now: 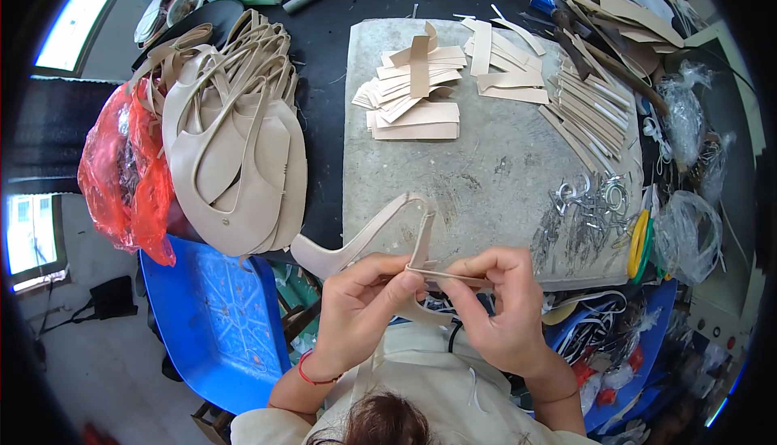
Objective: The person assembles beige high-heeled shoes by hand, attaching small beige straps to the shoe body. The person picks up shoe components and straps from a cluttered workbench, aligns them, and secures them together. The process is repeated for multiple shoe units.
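Note:
Close to my body, at the near edge of the grey work board (421,174), both hands are closed on beige leather-like pieces. Between the thumb and fingers of my left hand (360,303) is the narrow strap of a beige bag panel (356,244); its curved part arches up over the board. My right hand (506,307) pinches a thin beige strip (457,278), which meets the strap at the left fingertips. Whether the strip wraps fully round the strap is hidden by the fingers. Part of the panel hangs below the hands, by my lap.
Stacked beige bag panels (235,154) lie left, beside a red plastic bag (129,170) and above a blue tray (227,315). On the board are cut strips (414,121), long rolled pieces (595,109) and metal rings (595,202). Yellow-handled scissors (639,243) lie at its right edge.

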A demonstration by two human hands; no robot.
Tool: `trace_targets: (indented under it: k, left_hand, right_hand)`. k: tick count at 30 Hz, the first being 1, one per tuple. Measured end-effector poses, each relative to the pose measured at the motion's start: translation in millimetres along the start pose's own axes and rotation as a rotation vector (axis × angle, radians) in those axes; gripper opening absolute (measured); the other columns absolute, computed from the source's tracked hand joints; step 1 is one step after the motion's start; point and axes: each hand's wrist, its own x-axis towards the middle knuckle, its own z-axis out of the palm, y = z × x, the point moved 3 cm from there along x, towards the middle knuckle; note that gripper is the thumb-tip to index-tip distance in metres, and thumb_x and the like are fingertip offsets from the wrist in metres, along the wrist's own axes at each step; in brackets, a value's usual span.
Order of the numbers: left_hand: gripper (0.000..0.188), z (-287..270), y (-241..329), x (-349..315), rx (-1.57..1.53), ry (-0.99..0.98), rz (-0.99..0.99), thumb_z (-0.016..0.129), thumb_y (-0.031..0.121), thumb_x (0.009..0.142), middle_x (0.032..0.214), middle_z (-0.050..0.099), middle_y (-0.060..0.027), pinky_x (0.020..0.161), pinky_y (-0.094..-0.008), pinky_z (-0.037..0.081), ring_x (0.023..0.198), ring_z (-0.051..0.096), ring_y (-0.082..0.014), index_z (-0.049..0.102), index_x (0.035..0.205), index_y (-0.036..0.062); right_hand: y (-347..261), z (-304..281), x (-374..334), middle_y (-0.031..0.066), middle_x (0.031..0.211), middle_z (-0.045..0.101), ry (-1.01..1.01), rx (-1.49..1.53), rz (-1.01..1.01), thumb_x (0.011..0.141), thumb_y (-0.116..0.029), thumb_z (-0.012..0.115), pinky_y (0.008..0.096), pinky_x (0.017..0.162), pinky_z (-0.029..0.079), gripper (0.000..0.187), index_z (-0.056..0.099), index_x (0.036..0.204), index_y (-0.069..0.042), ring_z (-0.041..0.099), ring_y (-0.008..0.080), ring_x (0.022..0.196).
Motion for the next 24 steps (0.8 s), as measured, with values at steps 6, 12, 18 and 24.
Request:
trace_targets:
  k: [6, 12, 18, 24]
  left_hand:
    - [0.023, 5.5, 1.4, -0.4, -0.012, 0.046, -0.038, 0.056, 0.008, 0.093, 0.095, 0.063, -0.0092, 0.072, -0.0246, 0.049, 0.079, 0.058, -0.0114, 0.058, 0.111, -0.0074]
    - [0.02, 13.0, -4.1, -2.0, 0.073, 0.09, -0.025, 0.05, 0.013, 0.096, 0.082, 0.058, -0.0039, 0.067, -0.0226, 0.047, 0.072, 0.055, -0.008, 0.052, 0.106, -0.0046]
    - [0.019, 14.8, -16.1, -1.0, 0.151, 0.067, 0.045, 0.054, 0.014, 0.094, 0.081, 0.06, -0.0066, 0.063, -0.023, 0.047, 0.071, 0.058, -0.009, 0.052, 0.101, -0.0034]
    - [0.015, -4.2, 8.5, 10.0, 0.478, 0.081, 0.152, 0.063, 0.01, 0.088, 0.076, 0.065, -0.0076, 0.063, -0.025, 0.05, 0.068, 0.063, -0.0118, 0.06, 0.091, -0.0049]
  right_hand:
    - [-3.8, -3.1, 3.6, 0.0144, 0.087, 0.064, -0.038, -0.092, -0.03, 0.083, 0.0, 0.064, 0.0315, 0.068, 0.055, 0.026, 0.047, 0.102, 0.002, 0.069, 0.0226, 0.078]
    - [-8.6, 1.3, 6.6, 0.0133, 0.084, 0.064, -0.043, -0.17, -0.048, 0.083, 0.0, 0.064, 0.0303, 0.067, 0.055, 0.023, 0.053, 0.102, 0.001, 0.069, 0.0218, 0.079]
    - [-7.6, -0.9, 5.0, 0.0125, 0.082, 0.064, -0.04, -0.16, -0.035, 0.082, 0.0, 0.065, 0.0295, 0.064, 0.054, 0.017, 0.056, 0.097, 0.0, 0.067, 0.0211, 0.073]
    - [-20.6, -9.4, 29.2, 0.0146, 0.094, 0.063, 0.011, -0.324, -0.084, 0.08, -0.009, 0.069, 0.0352, 0.068, 0.051, 0.026, 0.059, 0.102, 0.0, 0.063, 0.0265, 0.075]
